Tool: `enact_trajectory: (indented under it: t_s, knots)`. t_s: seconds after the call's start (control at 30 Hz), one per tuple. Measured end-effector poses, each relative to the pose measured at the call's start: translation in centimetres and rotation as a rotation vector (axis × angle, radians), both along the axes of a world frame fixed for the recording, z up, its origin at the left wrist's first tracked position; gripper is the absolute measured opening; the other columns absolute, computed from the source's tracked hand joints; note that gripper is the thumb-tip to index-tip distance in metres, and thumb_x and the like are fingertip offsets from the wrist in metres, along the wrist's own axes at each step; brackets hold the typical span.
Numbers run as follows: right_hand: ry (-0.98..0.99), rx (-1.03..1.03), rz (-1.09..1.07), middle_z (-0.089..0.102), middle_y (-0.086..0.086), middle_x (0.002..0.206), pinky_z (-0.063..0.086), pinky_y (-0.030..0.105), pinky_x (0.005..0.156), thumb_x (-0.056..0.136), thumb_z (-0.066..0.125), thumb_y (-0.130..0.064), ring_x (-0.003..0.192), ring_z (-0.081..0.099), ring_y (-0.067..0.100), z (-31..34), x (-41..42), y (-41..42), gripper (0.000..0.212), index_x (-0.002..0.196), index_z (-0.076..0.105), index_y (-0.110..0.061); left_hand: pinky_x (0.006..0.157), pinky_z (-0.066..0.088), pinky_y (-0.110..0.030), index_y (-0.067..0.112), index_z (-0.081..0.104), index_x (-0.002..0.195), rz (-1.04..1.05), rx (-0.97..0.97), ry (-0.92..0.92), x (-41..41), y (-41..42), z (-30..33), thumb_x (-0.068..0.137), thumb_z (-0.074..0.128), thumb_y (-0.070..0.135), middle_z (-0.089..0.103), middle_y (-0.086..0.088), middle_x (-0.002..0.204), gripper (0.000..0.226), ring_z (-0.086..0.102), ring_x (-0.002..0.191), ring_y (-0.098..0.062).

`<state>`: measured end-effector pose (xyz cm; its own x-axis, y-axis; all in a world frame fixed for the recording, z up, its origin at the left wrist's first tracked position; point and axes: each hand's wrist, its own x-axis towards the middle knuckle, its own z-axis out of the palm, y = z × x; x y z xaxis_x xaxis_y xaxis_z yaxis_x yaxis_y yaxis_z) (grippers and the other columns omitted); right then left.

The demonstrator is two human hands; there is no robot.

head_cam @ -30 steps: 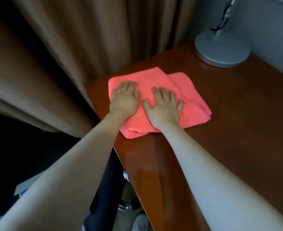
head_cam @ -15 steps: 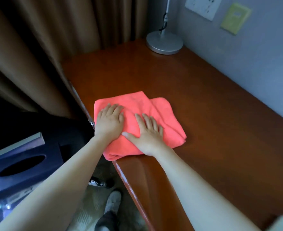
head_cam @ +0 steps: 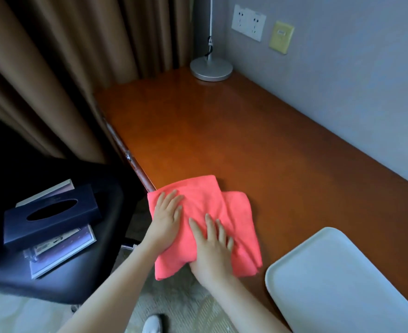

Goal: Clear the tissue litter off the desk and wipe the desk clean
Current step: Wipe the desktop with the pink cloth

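A folded pink cloth (head_cam: pixel 231 207) lies on the brown wooden desk (head_cam: pixel 234 140) at its near edge, part of it hanging over the edge. My left hand (head_cam: pixel 165 221) presses flat on the cloth's left half with straight fingers. My right hand (head_cam: pixel 212 246) presses flat on the cloth beside it, fingers spread. No tissue litter shows on the desk.
A white tray (head_cam: pixel 342 280) sits on the desk at the near right. A lamp base (head_cam: pixel 211 68) stands at the far corner by the curtain (head_cam: pixel 66 68). A dark tissue box (head_cam: pixel 51 215) rests on booklets on a black chair (head_cam: pixel 78 272) to the left.
Both hands have slid the cloth along the desk from the far curtain end toward the near edge, close to the white tray.
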<state>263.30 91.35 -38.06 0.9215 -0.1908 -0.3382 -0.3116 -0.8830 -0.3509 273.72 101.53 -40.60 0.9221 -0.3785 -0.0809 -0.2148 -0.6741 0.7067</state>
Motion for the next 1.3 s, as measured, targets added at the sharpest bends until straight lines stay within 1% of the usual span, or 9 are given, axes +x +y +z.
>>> enact_trajectory:
  t_s: [0.23,0.33,0.4,0.57,0.7,0.97,1.07,1.17,1.3]
  knots:
    - [-0.05,-0.092,-0.044,0.071,0.001,0.101,0.053,0.035,0.049,0.006,0.083,-0.037,0.068,0.066,0.023,-0.4,-5.3,1.5,0.107,0.107,0.046,-0.035,0.112,-0.002,-0.016,0.012,0.037,0.141,-0.096,-0.03,0.099,-5.0,1.0,-0.3,0.101,0.034,0.008,0.016,-0.003,0.156,0.04,0.004,0.146,-0.018]
    - [-0.049,-0.117,-0.066,0.068,0.002,0.104,0.054,0.036,0.062,0.038,0.086,-0.032,0.077,0.066,0.029,2.4,-6.9,1.9,0.089,0.117,0.045,-0.03,0.115,0.003,-0.021,0.013,0.039,0.14,-0.172,0.026,0.201,-5.7,0.9,1.1,0.101,0.034,0.01,0.017,-0.002,0.156,0.039,0.008,0.146,-0.018]
    - [0.059,0.088,-0.159,0.064,0.004,0.116,0.049,0.034,0.081,0.073,0.064,-0.015,0.104,0.062,0.031,4.0,-7.2,1.4,0.058,0.124,0.044,-0.034,0.112,0.01,-0.019,0.012,0.044,0.137,-0.274,0.113,0.34,-5.4,0.8,3.1,0.102,0.033,0.013,0.026,-0.003,0.153,0.038,0.02,0.143,-0.016]
    - [-0.118,0.792,-0.563,0.065,-0.003,0.102,0.052,0.033,0.087,0.073,0.067,-0.004,0.092,0.063,0.012,7.8,-10.3,-0.8,0.044,0.105,0.052,-0.029,0.088,0.045,-0.03,0.019,0.066,0.113,-0.407,0.091,0.646,-3.8,-0.5,10.4,0.099,0.038,0.043,0.061,-0.007,0.122,0.04,0.057,0.104,-0.02]
    - [-0.248,1.186,-0.825,0.073,0.0,0.092,0.056,0.024,0.07,0.081,0.067,-0.002,0.08,0.07,0.012,11.3,-13.8,-3.3,0.029,0.106,0.063,-0.017,0.113,0.029,-0.04,0.025,0.052,0.127,-0.346,-0.165,0.706,-3.3,-2.2,12.6,0.096,0.033,0.055,0.051,-0.001,0.137,0.047,0.046,0.124,-0.02]
    - [-0.317,1.532,-0.952,0.073,0.015,0.091,0.058,0.03,0.061,0.025,0.097,-0.028,0.075,0.072,0.025,14.2,-20.8,-8.6,0.061,0.08,0.078,-0.008,0.097,0.046,-0.041,0.022,0.047,0.132,-0.567,-0.569,1.164,-10.5,-8.5,13.4,0.067,0.053,0.071,0.059,-0.01,0.128,0.081,0.054,0.12,-0.026]
    - [-0.424,1.542,-1.012,0.073,0.015,0.096,0.058,0.031,0.063,0.024,0.097,-0.03,0.081,0.072,0.026,12.9,-24.0,-11.7,0.066,0.085,0.079,-0.014,0.095,0.049,-0.043,0.019,0.052,0.13,-0.748,-0.521,1.081,-13.0,-12.3,13.9,0.052,0.087,0.047,0.062,-0.008,0.125,0.09,0.058,0.116,-0.025]
    - [-0.469,1.379,-1.108,0.073,0.009,0.1,0.055,0.033,0.073,0.064,0.079,-0.015,0.088,0.07,0.023,11.3,-26.9,-14.9,0.052,0.113,0.064,-0.02,0.087,0.05,-0.036,0.013,0.061,0.119,-0.679,-0.406,0.867,-15.7,-17.0,14.6,0.074,0.074,0.004,0.067,-0.009,0.113,0.047,0.063,0.105,-0.024]
    - [-0.551,1.135,-1.258,0.072,0.012,0.092,0.054,0.029,0.063,0.077,0.065,0.011,0.079,0.068,0.023,8.2,-29.3,-18.9,0.04,0.114,0.061,-0.005,0.093,0.05,-0.035,0.002,0.065,0.113,-0.626,-0.362,0.739,-18.2,-22.6,14.4,0.062,0.074,-0.006,0.067,-0.012,0.112,0.052,0.063,0.104,-0.026]
